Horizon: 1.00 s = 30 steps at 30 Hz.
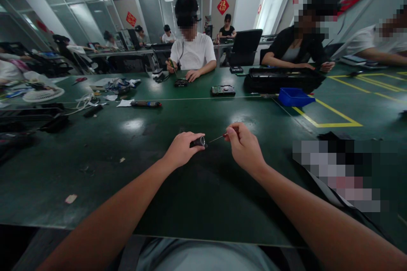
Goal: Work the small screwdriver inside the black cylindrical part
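My left hand [182, 149] is closed round a small black cylinder [197, 142], whose round end with a pale ring points right. A little to its right, my right hand [242, 146] pinches a thin screwdriver [217, 138] by its dark red handle. The metal shaft points left and ends just short of the cylinder. Both hands are low over the dark green table [203, 203]. My fingers hide most of the cylinder and part of the handle.
A pen-like tool [146, 104] lies at the back left. Ahead is a circuit-board device [223, 90]; at back right are a blue tray [295, 97] and a long black casing [282, 80]. A person [192, 53] sits opposite, another [299, 46] at the right.
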Motion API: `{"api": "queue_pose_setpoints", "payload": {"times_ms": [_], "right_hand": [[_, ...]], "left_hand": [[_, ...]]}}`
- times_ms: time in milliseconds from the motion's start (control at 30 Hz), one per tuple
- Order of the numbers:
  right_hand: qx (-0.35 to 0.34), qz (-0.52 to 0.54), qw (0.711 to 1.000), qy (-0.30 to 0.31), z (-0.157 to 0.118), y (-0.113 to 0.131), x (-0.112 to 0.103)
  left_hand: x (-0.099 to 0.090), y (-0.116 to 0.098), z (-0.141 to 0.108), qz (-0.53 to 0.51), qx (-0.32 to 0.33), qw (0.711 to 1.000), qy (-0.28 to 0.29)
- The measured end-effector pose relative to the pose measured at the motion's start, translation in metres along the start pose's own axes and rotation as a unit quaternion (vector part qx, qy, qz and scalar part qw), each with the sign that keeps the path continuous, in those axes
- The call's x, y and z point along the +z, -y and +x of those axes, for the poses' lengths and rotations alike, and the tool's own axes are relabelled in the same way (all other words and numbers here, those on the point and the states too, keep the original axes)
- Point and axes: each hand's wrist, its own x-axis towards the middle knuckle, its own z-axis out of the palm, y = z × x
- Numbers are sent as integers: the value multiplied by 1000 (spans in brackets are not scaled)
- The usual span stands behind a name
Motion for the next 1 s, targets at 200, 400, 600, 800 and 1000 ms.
{"api": "queue_pose_setpoints", "payload": {"times_ms": [200,400,600,800,1000], "right_hand": [[4,-1,1000,7,0,1,-1],[1,13,1000,6,-1,1,0],[9,12,1000,14,-1,3,-2],[8,15,1000,11,-1,4,-1],[9,11,1000,14,-1,5,-2]], "left_hand": [[-4,-6,-1,-66,-32,997,-33],[-1,-2,0,-248,-64,966,-27],[1,2,1,-295,-93,951,-3],[-4,-9,-1,-76,-63,995,-17],[3,-16,-2,28,-12,998,46]]}}
